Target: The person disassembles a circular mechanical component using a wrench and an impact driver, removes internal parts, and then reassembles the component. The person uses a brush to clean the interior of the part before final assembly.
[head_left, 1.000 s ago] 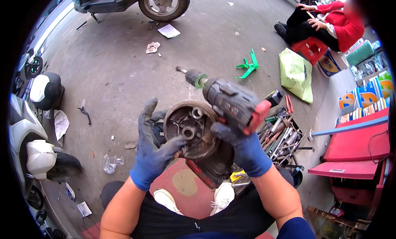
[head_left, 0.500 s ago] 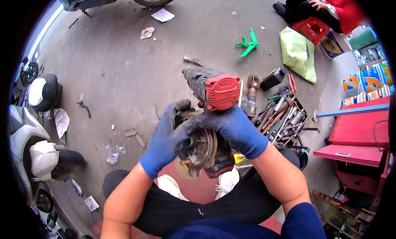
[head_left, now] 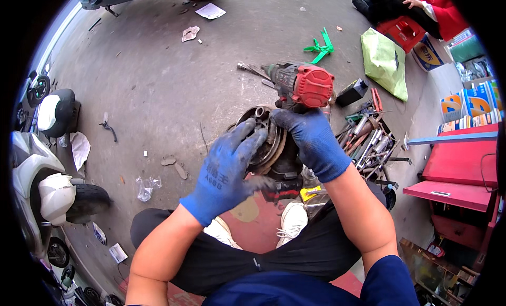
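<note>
A dirty, round metal brake part (head_left: pixel 270 161), with fittings on its face, is held up in front of my knees. My left hand (head_left: pixel 224 169), in a blue and dark-grey glove, lies over its left side, fingers across the face and thumb below. A red and black cordless impact wrench (head_left: pixel 314 86) stands close behind the part, nose toward the far left. My gloved right hand (head_left: pixel 316 142) is wrapped round the wrench's handle, its thumb at the brake part's upper right edge. The wrench's battery (head_left: pixel 284 189) shows below; most of the handle is hidden.
A heap of hand tools (head_left: pixel 371 145) lies at right, near a black bottle (head_left: pixel 352 93) and a light-green bag (head_left: pixel 383 63). A red cabinet (head_left: pixel 458 169) stands far right. A white scooter (head_left: pixel 55 195) is at left. Another person (head_left: pixel 421 10) sits at the far right.
The wrench has moved right and a little up. The brake part has turned and risen. My left fingers have shifted across its face, and the thumb has spread lower.
</note>
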`<state>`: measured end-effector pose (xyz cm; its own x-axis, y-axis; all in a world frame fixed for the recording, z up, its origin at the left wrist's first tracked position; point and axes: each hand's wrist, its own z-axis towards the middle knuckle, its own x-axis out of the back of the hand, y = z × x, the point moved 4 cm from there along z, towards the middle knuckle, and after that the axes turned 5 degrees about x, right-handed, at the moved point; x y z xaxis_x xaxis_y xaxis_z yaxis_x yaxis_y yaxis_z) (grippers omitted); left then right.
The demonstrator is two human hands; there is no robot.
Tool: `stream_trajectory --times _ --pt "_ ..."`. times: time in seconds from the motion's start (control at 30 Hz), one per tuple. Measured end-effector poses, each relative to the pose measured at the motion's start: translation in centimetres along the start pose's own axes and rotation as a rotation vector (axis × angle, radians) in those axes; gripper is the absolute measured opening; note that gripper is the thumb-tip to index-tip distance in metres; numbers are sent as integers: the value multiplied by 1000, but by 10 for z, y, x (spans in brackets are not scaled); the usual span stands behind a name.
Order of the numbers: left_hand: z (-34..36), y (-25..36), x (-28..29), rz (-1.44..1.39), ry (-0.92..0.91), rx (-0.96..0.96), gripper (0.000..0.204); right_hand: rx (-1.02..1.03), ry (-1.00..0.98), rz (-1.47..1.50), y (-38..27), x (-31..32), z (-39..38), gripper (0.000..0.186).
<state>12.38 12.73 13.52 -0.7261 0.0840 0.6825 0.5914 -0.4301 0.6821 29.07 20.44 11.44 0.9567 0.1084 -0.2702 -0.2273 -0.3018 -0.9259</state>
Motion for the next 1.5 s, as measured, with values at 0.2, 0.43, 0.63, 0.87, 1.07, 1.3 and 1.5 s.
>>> stream_trajectory --times 0.2,0.43,0.63,0.87,1.07,1.3,1.5 --pt "5 -26 -2 -452 -15 345 46 -4 51 -12 -1 1 -2 14" --pt "5 -92 20 -1679 266 775 36 -118 -28 123 -19 -9 -21 33" --pt "4 -108 66 -1248 420 681 24 -4 -112 34 -48 -6 -43 45" --pt "11 -108 82 -977 537 672 34 149 -276 -311 -37 -1 -60 41" --pt "5 -129 82 -927 598 638 40 18 -253 -186 -30 -2 -61 39" --pt "18 -118 70 -1237 493 689 35 3 -292 -250 -28 -9 -59 39" --pt "12 -124 70 -1321 532 811 28 579 -450 -702 -28 -8 -49 40"
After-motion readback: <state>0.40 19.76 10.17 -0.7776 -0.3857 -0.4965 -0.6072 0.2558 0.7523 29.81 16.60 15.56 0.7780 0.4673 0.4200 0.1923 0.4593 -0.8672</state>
